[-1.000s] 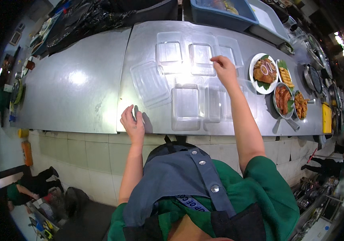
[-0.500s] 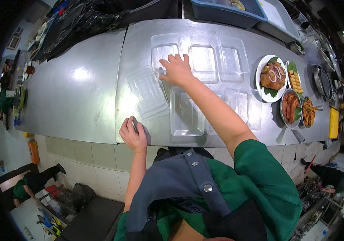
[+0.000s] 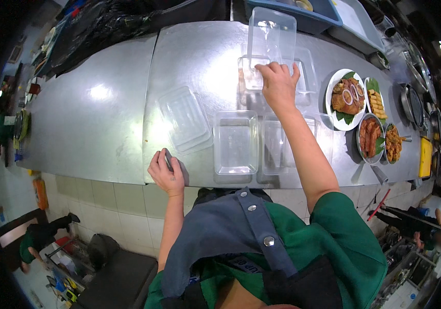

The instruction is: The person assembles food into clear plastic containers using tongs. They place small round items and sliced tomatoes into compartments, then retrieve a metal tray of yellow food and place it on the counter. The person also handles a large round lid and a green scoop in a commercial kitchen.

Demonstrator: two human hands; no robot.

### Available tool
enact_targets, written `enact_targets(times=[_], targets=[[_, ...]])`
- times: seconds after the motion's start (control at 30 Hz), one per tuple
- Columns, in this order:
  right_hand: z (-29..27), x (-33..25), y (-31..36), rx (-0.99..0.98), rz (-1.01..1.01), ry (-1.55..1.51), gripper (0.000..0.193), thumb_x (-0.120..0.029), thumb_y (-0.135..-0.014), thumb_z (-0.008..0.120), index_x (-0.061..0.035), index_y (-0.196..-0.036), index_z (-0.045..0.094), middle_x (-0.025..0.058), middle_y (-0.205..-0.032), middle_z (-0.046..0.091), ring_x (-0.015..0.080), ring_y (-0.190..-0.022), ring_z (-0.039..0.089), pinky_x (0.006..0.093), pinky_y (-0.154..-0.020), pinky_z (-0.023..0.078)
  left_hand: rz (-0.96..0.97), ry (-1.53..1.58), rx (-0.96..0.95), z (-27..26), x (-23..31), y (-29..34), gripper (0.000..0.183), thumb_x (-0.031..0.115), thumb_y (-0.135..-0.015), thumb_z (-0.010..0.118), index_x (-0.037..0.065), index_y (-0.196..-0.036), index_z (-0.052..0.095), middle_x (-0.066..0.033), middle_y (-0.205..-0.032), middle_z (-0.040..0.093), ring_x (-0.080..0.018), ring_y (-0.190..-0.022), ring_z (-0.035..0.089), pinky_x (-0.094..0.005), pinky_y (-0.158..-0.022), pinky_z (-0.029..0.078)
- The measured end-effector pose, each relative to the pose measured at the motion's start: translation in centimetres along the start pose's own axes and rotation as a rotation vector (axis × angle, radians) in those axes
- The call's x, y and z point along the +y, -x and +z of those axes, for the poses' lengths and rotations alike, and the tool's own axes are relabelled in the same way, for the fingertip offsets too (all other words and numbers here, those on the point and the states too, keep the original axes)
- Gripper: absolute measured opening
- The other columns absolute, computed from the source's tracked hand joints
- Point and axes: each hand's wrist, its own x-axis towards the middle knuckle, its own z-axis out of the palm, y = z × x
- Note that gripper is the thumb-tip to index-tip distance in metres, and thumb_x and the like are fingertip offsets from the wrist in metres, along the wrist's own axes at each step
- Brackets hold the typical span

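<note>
My right hand [image 3: 280, 87] grips a clear rectangular plastic container [image 3: 273, 38] by its near end. That container is tipped up above the back row, overlapping another clear container [image 3: 308, 72]. At the table's front edge my left hand [image 3: 166, 172] rests with its fingers loosely curled and the thumb apart; I see nothing held, only a dark gap between thumb and fingers. Beyond it lie stacked clear lids [image 3: 183, 118], slightly askew. In the front row stand a clear container [image 3: 236, 144] and more containers [image 3: 274, 141], partly covered by my right forearm.
Right of the containers sit a white oval plate of meat with onion rings [image 3: 348, 100], a plate of rolls [image 3: 376, 100] and two pans of food [image 3: 371, 138]. Blue tubs [image 3: 303, 18] and black plastic bags [image 3: 97, 38] line the back. Other people are at both sides.
My right hand has moved right from the back-left container's place, carrying that container, which is now lifted and tipped up. My left hand has stayed almost still at the table edge.
</note>
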Motion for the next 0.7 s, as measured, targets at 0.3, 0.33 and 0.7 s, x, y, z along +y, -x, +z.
enact_targets(times=[0.3, 0.33, 0.7], targets=[[1.3, 2.2, 1.2, -0.520, -0.172, 0.170, 0.017, -0.008, -0.083, 0.061, -0.0180, -0.094, 0.069, 0.0025, -0.089, 0.064, 0.0235, -0.094, 0.061, 0.0622, -0.112, 0.015, 0.012, -0.001, -0.011, -0.1, 0.1, 0.1, 0.037, 0.023, -0.085, 0.061, 0.011, -0.119, 0.062, -0.0113, -0.122, 0.056, -0.0326, -0.110, 0.048, -0.0428, -0.095, 0.041], [1.1, 1.8, 0.8, -0.424, -0.180, 0.110, 0.017, -0.009, -0.084, 0.061, -0.0181, -0.096, 0.069, 0.0011, -0.088, 0.065, 0.0220, -0.093, 0.061, 0.0605, -0.112, 0.017, 0.010, 0.000, -0.005, -0.1, 0.1, 0.1, 0.037, 0.023, -0.085, 0.061, 0.011, -0.119, 0.062, -0.0113, -0.122, 0.056, -0.0327, -0.111, 0.048, -0.0429, -0.095, 0.041], [-4.1, -5.5, -0.3, 0.146, -0.194, -0.291, 0.029, 0.001, -0.080, 0.059, -0.0195, -0.099, 0.067, -0.0014, -0.095, 0.062, 0.0223, -0.098, 0.058, 0.0529, -0.105, 0.031, 0.066, 0.046, 0.003, 0.1, -0.6, 0.3, 0.038, 0.023, -0.085, 0.060, 0.008, -0.120, 0.061, -0.0137, -0.123, 0.055, -0.0338, -0.112, 0.048, -0.0439, -0.095, 0.039]])
